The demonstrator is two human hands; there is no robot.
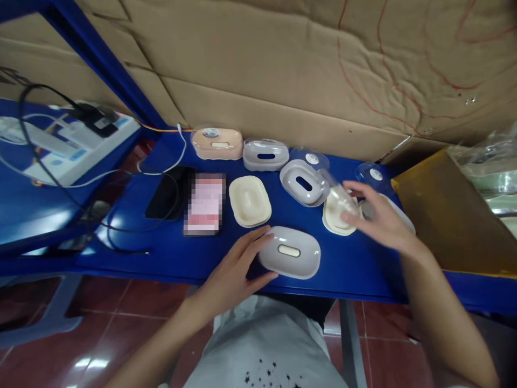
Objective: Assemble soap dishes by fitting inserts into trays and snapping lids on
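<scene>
Near the table's front edge lies a grey oval dish (290, 265) with a cream insert in its slot. My left hand (246, 264) touches its left end, thumb and fingers spread along the rim. To the right, my right hand (374, 215) is pinched on a clear plastic cover (339, 191), blurred by motion and tilted above a cream dish (341, 223). Another cream dish (250, 201) lies left of centre. A grey tray with an open slot (294, 184) sits behind the clear cover.
At the back stand a peach box (218, 151) and a grey box (265, 161). A phone (204, 203) and a black pouch (169, 199) lie left, with cables and a power strip (81, 156). A clear lid (374, 175) and a carton (456, 215) are on the right.
</scene>
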